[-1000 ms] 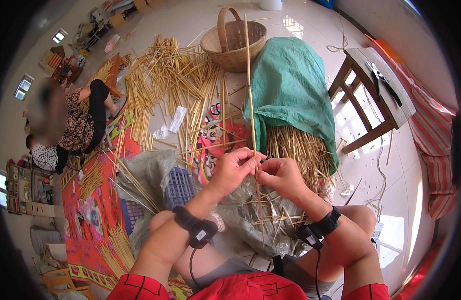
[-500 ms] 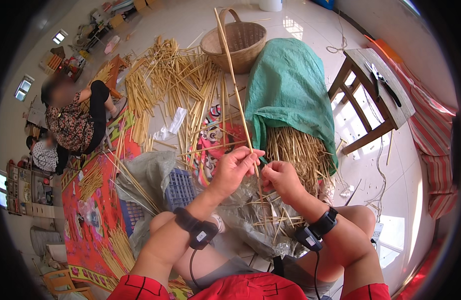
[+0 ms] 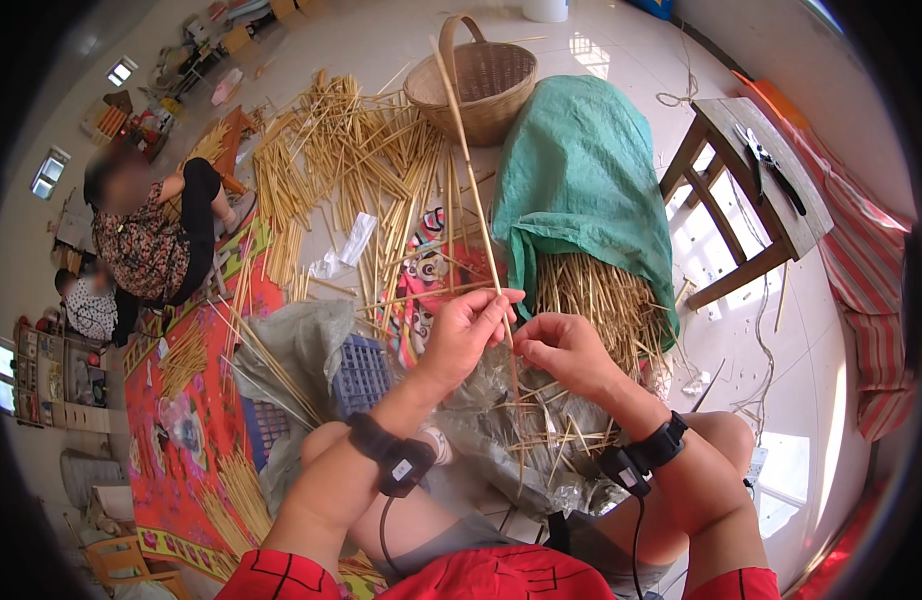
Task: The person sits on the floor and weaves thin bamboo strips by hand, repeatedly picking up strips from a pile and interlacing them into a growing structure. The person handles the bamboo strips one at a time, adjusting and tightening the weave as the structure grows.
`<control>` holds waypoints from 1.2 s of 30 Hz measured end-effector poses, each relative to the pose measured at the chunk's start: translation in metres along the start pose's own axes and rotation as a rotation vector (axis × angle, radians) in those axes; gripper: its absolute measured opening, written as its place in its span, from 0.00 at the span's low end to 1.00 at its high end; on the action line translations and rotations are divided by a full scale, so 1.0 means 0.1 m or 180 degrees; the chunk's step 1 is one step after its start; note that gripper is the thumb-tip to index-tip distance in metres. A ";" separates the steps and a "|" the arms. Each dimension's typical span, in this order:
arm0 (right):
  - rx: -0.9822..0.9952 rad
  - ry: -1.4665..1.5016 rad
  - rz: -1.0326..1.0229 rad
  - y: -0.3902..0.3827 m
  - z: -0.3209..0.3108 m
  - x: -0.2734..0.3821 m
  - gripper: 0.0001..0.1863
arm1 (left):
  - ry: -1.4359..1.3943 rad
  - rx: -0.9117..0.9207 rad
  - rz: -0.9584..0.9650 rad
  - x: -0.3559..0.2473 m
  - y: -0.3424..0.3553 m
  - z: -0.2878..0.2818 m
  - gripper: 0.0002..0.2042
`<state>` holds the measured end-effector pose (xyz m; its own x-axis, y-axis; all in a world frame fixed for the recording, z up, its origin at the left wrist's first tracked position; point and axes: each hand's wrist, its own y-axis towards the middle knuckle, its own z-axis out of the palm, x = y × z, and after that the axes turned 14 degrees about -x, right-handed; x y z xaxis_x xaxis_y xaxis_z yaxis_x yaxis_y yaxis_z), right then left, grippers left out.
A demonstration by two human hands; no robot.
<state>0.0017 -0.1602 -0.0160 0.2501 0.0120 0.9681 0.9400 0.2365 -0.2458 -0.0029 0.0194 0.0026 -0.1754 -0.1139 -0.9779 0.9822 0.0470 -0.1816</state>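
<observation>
A long pale stalk (image 3: 466, 155) slants up and away from me, its top tilted left in front of the basket. My left hand (image 3: 473, 325) pinches it around its lower middle. Just right of that, my right hand (image 3: 561, 350) has thumb and forefinger closed on the same stalk slightly lower. Beyond my hands, a green woven sack (image 3: 581, 150) lies over a dense bundle of straw (image 3: 591, 300). Loose stalks and crumpled plastic (image 3: 471, 440) lie beneath my hands, beside a blue plastic crate (image 3: 361, 375).
Wicker basket (image 3: 431, 105) behind; straw pile (image 3: 331, 160) ahead-left; red floral mat (image 3: 161, 450) on the left, where a person (image 3: 146, 235) sits and another (image 3: 81, 305) is behind. Wooden stool (image 3: 741, 240) with pruning shears (image 3: 771, 175) at right; cord (image 3: 761, 340) on the floor.
The stalk's top has swung from upright to a leftward tilt since a second ago. Both hands have shifted only slightly and stay at the stalk.
</observation>
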 end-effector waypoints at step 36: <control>0.0516 -0.2177 -0.0147 -0.01 -0.23 -0.09 0.07 | -0.0189 0.0182 0.0089 -0.03 -0.01 0.00 0.17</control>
<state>0.0034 -0.1834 -0.0258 -0.0410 0.5941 0.8033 0.8864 0.3926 -0.2451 -0.0033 0.0199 0.0061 -0.1451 -0.1719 -0.9744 0.9892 -0.0057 -0.1463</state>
